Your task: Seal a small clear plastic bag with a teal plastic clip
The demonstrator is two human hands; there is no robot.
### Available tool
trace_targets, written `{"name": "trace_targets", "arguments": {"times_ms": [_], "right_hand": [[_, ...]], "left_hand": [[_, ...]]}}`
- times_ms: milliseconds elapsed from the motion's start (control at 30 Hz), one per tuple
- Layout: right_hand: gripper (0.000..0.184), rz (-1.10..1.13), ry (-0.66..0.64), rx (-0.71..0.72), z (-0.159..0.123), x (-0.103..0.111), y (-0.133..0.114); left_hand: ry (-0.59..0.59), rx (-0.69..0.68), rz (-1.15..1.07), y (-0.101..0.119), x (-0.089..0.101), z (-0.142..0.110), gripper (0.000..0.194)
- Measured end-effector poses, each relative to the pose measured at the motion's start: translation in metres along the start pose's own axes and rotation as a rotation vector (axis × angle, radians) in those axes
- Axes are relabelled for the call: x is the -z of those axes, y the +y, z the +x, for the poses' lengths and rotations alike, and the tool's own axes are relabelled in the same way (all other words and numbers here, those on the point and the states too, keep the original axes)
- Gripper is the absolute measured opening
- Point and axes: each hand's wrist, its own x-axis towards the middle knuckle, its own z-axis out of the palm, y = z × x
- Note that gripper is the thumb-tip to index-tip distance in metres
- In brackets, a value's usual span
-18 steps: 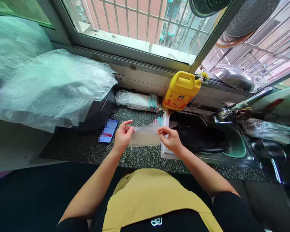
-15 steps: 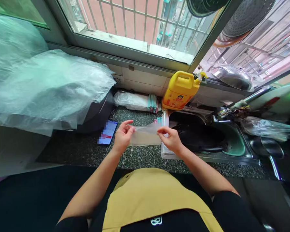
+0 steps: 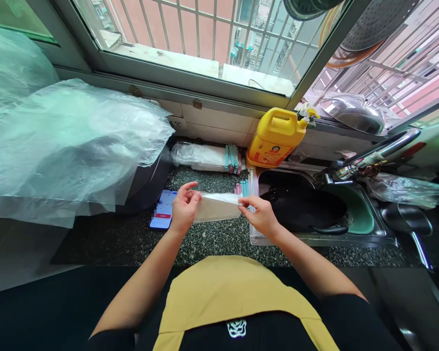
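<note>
- Head view: held translucent sheet [image 3: 215, 210] over speckled surface [image 3: 208, 246].
- Clamped fingers of left hand [image 3: 183, 210] on its left end, beside phone [image 3: 163, 208].
- Clamped fingers of right hand [image 3: 260, 214] on its right end, near sink [image 3: 366, 240].

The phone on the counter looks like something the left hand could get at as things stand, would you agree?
Probably yes: the phone lies close beside the left hand, with nothing visible blocking the way, though that hand's grip is taken up by the translucent plastic.
</note>
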Motion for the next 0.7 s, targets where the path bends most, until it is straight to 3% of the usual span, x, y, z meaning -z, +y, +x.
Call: {"name": "trace_targets", "arguments": {"times_ms": [233,467,700], "right_hand": [[0.009,-0.093,-0.028,0.017,0.000,0.009,-0.007],[0.019,0.099,-0.085,-0.059,-0.001,0.013,-0.012],[0.026,0.209,0.012,-0.147,-0.004,0.010,-0.017]], "left_hand": [[-0.007,0.047,-0.055,-0.013,-0.007,0.001,0.030],[-0.036,0.045,-0.177,-0.008,-0.005,-0.006,0.030],[-0.114,-0.065,0.004,-0.017,0.002,-0.005,0.029]]}}
